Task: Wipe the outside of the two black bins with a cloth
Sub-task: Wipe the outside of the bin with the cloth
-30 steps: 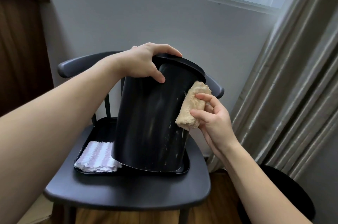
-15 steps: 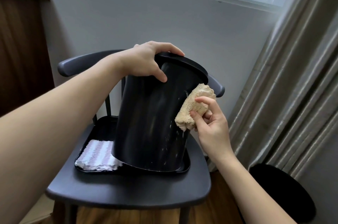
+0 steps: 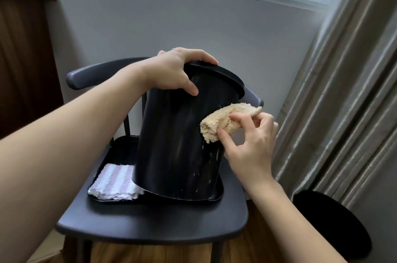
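Bin [image 3: 178, 144]: black plastic, smooth, semi-gloss, pale streaks and specks on wall. Cloth [image 3: 223, 122] against it: beige terry, rough looped pile. Folded cloth [image 3: 113, 183] on tray: soft fleecy weave, white and pale purple stripes. Tray [image 3: 218, 195]: black, smooth, matt. Chair [image 3: 150, 222]: dark, smooth, satin sheen on seat. Curtain [image 3: 343, 90] at right: grey-beige fabric, silky shine. Floor [image 3: 150, 254]: brown wood, glossy. Wall [image 3: 150, 26]: matt paint.

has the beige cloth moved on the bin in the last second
Yes. The beige cloth has turned from upright to nearly level, staying just under the black bin's rim.
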`<state>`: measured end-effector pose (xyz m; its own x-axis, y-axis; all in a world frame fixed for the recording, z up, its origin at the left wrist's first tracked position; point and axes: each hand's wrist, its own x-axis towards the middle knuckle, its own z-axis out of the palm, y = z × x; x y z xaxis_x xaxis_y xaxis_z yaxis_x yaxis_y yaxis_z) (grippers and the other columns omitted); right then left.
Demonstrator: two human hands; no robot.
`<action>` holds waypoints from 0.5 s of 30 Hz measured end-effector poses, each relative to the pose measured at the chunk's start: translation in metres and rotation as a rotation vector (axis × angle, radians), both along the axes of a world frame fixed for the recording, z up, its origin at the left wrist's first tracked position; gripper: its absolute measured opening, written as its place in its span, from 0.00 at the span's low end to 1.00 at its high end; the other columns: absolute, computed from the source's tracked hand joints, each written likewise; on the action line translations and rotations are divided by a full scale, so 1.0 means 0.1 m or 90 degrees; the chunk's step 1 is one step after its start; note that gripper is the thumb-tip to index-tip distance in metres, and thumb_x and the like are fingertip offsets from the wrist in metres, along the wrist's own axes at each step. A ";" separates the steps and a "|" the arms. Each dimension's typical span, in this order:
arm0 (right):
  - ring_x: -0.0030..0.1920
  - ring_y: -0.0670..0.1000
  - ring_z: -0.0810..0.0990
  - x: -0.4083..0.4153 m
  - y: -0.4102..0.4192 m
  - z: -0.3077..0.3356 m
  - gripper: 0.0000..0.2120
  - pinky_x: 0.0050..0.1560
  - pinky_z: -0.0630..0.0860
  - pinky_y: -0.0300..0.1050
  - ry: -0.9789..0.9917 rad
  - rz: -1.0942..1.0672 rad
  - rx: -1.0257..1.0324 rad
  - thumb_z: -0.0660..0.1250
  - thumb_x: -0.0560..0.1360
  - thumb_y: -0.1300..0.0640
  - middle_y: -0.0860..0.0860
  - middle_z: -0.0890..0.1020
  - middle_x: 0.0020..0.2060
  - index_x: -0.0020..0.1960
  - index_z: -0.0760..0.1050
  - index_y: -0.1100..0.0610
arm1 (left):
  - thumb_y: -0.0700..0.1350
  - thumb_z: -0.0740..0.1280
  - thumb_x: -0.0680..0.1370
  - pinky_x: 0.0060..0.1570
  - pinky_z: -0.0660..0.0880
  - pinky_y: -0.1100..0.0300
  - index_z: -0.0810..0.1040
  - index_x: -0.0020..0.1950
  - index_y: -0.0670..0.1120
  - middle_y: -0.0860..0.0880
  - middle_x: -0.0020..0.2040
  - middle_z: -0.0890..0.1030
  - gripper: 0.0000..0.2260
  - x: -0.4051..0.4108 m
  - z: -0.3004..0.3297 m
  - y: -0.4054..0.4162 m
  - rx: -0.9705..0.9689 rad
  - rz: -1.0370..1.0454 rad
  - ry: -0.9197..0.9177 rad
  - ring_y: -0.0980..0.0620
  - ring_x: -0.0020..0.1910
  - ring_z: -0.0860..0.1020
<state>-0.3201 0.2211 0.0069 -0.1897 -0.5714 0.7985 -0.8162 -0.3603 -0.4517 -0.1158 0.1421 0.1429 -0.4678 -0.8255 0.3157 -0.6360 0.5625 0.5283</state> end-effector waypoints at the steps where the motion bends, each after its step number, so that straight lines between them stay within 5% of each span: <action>1: 0.65 0.55 0.64 -0.02 -0.02 0.00 0.17 0.65 0.66 0.64 0.062 -0.031 -0.016 0.71 0.71 0.41 0.52 0.68 0.62 0.56 0.79 0.48 | 0.42 0.77 0.70 0.69 0.71 0.44 0.74 0.61 0.76 0.61 0.63 0.78 0.33 0.00 0.00 0.00 0.000 0.000 -0.001 0.42 0.68 0.71; 3: 0.75 0.61 0.55 -0.08 -0.06 0.02 0.19 0.68 0.54 0.74 0.171 -0.065 -0.033 0.70 0.72 0.40 0.55 0.61 0.74 0.59 0.78 0.45 | 0.43 0.77 0.69 0.69 0.72 0.44 0.74 0.61 0.76 0.60 0.64 0.78 0.32 0.02 0.00 0.00 0.005 -0.002 0.000 0.42 0.68 0.71; 6: 0.78 0.66 0.48 -0.15 -0.12 0.07 0.22 0.68 0.44 0.79 0.249 -0.076 -0.025 0.68 0.73 0.38 0.56 0.56 0.79 0.65 0.77 0.42 | 0.48 0.76 0.64 0.69 0.72 0.43 0.74 0.61 0.76 0.58 0.64 0.78 0.32 0.03 0.00 -0.01 0.015 -0.005 0.008 0.41 0.68 0.72; 11: 0.67 0.59 0.73 -0.17 -0.19 0.12 0.20 0.68 0.62 0.72 0.269 0.058 -0.043 0.65 0.75 0.43 0.53 0.79 0.61 0.59 0.80 0.56 | 0.50 0.75 0.61 0.69 0.71 0.43 0.74 0.60 0.76 0.60 0.62 0.80 0.33 0.04 -0.01 -0.03 0.011 -0.016 0.010 0.42 0.68 0.73; 15: 0.55 0.58 0.78 -0.11 -0.20 0.05 0.19 0.58 0.73 0.58 0.210 0.120 -0.053 0.64 0.76 0.46 0.55 0.80 0.52 0.57 0.76 0.61 | 0.49 0.75 0.61 0.68 0.72 0.43 0.74 0.60 0.75 0.59 0.62 0.80 0.33 0.03 -0.01 -0.03 0.011 -0.016 0.009 0.41 0.67 0.73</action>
